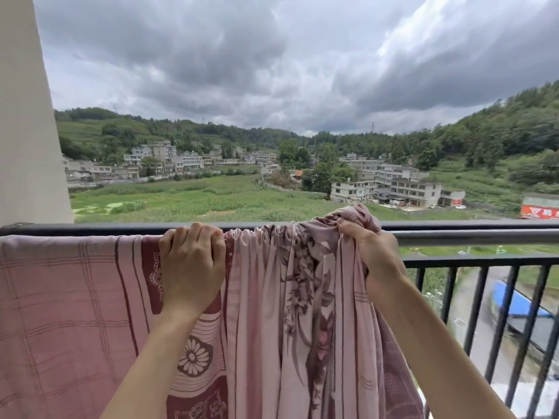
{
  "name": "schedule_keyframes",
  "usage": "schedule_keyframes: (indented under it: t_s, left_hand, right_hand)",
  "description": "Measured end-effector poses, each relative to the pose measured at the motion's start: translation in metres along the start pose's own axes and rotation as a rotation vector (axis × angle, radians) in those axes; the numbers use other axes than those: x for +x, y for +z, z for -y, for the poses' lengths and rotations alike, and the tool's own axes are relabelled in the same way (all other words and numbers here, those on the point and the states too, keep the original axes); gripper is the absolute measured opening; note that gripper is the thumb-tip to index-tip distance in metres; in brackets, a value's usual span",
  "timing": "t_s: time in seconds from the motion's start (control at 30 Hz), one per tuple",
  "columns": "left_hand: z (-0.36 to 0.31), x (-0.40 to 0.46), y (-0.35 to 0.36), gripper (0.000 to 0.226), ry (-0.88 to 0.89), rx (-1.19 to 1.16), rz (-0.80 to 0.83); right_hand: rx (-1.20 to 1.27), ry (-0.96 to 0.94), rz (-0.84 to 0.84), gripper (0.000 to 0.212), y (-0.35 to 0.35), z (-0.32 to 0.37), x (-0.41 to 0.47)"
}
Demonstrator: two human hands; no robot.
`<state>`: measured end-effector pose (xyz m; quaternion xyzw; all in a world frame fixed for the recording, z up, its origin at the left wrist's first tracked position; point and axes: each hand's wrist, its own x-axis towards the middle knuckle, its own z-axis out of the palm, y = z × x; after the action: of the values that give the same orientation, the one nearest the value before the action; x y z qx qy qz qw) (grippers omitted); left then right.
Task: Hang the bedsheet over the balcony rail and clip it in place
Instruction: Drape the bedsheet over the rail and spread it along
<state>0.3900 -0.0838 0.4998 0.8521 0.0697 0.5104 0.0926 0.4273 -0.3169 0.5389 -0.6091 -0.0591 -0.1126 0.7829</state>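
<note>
Pink, soft bedsheet point(287, 297) hangs floppy over the rail point(453, 234), left hand point(192, 267) closed pressing its top edge, right hand point(373, 252) squeezing the bunched corner.

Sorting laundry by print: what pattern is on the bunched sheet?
Pale pink bedsheet with dark floral print and stripes; head view.
</note>
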Motion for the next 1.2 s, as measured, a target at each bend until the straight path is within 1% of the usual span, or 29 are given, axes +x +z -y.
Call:
schedule_keyframes:
  t_s: [0.17, 0.2, 0.27, 0.37, 0.43, 0.47, 0.5, 0.57, 0.63, 0.67, 0.7, 0.73, 0.8, 0.87, 0.9, 0.97, 1.03, 1.13, 1.2]
  left_hand:
    - [0.011, -0.001, -0.013, 0.041, 0.018, -0.008, -0.016]
    - [0.016, 0.000, -0.015, 0.041, 0.025, -0.004, -0.026]
    - [0.021, -0.001, -0.018, 0.040, 0.022, 0.004, -0.043]
    - [0.028, -0.002, -0.023, 0.041, 0.002, -0.001, -0.049]
    - [0.031, -0.002, -0.026, 0.042, -0.001, -0.010, -0.041]
    - [0.032, -0.003, -0.027, 0.042, 0.001, -0.011, -0.040]
    - [0.034, -0.003, -0.028, 0.042, 0.004, -0.012, -0.039]
    - [0.035, -0.004, -0.030, 0.042, 0.006, -0.018, -0.031]
    - [0.034, -0.004, -0.031, 0.043, 0.006, -0.023, -0.021]
    - [0.033, -0.004, -0.032, 0.043, 0.003, -0.026, -0.015]
    - [0.032, -0.003, -0.032, 0.044, -0.001, -0.029, -0.008]
    - [0.031, -0.003, -0.033, 0.045, -0.002, -0.034, 0.000]
    - [0.031, -0.005, -0.034, 0.046, 0.003, -0.034, 0.015]
    - [0.033, -0.007, -0.034, 0.044, 0.014, -0.024, 0.012]
    - [0.031, -0.007, -0.034, 0.044, 0.018, -0.024, 0.001]
    - [0.027, -0.005, -0.035, 0.043, 0.024, -0.018, 0.007]
    - [0.023, -0.004, -0.036, 0.043, 0.031, -0.020, 0.007]
    - [0.022, -0.008, -0.038, 0.042, 0.042, -0.004, -0.004]
    - [0.019, -0.009, -0.037, 0.042, 0.047, 0.006, -0.015]
  right_hand:
    - [-0.064, -0.054, -0.161, 0.015, -0.014, 0.006, 0.000]
    - [-0.095, -0.060, -0.194, 0.020, -0.017, 0.007, -0.001]
    - [-0.217, -0.088, -0.232, 0.037, -0.024, 0.010, -0.002]
    - [-0.503, -0.142, -0.257, 0.056, -0.022, 0.013, -0.013]
    - [-0.636, -0.174, -0.304, 0.059, -0.018, 0.011, -0.025]
    - [-0.666, -0.196, -0.320, 0.057, -0.016, 0.008, -0.031]
    - [-0.686, -0.222, -0.344, 0.059, -0.015, 0.003, -0.036]
    - [-0.780, -0.324, -0.447, 0.073, -0.015, -0.005, -0.049]
    - [-0.863, -0.538, -0.532, 0.075, -0.008, -0.006, -0.062]
    - [-0.872, -0.644, -0.520, 0.070, 0.000, -0.004, -0.067]
    - [-0.877, -0.724, -0.462, 0.063, 0.010, -0.003, -0.069]
    - [-0.886, -0.773, -0.366, 0.056, 0.024, -0.003, -0.070]
    - [-0.926, -0.835, -0.111, 0.047, 0.056, -0.007, -0.074]
    - [-1.009, -0.877, 0.115, 0.045, 0.085, -0.019, -0.076]
    - [-1.074, -0.887, 0.165, 0.046, 0.093, -0.028, -0.073]
    - [-1.196, -0.893, 0.139, 0.045, 0.095, -0.038, -0.062]
    - [-1.232, -0.888, 0.062, 0.046, 0.081, -0.037, -0.051]
    - [-1.272, -0.990, -0.050, 0.046, 0.052, -0.036, -0.038]
    - [-1.323, -1.035, -0.086, 0.043, 0.037, -0.032, -0.033]
